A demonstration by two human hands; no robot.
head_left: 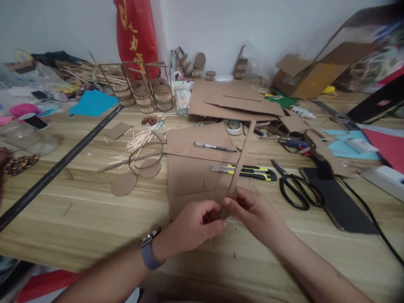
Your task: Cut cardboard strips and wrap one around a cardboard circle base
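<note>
A long, narrow cardboard strip (242, 164) rises slantwise away from me, its near end between my two hands. My left hand (202, 223), with a watch on the wrist, pinches the bottom tip of the strip. Just above it, my right hand (252, 208) grips the same strip between thumb and fingers. Beneath and beyond the hands lies a sheet of cardboard (189, 181). On the cardboard rest a pen (214, 147) and yellow-black utility knives (252, 171), partly hidden behind the strip. Black-handled scissors (295, 189) lie to the right of my right hand.
Cardboard discs (124, 184), a cardboard ring and thin sticks (140, 141) lie left. Small stick-covered baskets (144, 100) stand behind them, near a red bag (136, 38). A dark slab (344, 202) with a cable lies right. A person's hand (3, 158) shows at the left edge.
</note>
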